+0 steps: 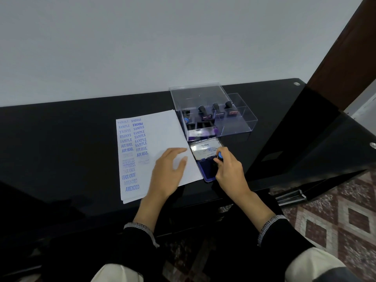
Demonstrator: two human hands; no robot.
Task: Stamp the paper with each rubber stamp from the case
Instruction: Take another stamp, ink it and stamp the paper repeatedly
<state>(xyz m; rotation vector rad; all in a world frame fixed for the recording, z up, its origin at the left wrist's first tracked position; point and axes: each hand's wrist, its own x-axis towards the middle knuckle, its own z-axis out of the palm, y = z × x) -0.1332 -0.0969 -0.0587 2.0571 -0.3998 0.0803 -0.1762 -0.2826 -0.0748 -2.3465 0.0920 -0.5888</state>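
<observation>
Dark sleeves (140, 235) lead up to both hands: the left hand (166, 171) lies flat and relaxed on the paper (162, 131), likely pinning it, while the right hand (228, 170) pinches a blue-topped stamp (219, 155) onto the open ink pad (206, 171), evidently to load it. Beyond, the clear case (213, 117) holds the remaining stamps.

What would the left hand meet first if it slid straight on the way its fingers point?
The left hand lies flat on the paper, fingers pointing toward the ink pad's open lid. It would likely meet that lid first, just past the paper's edge.
</observation>
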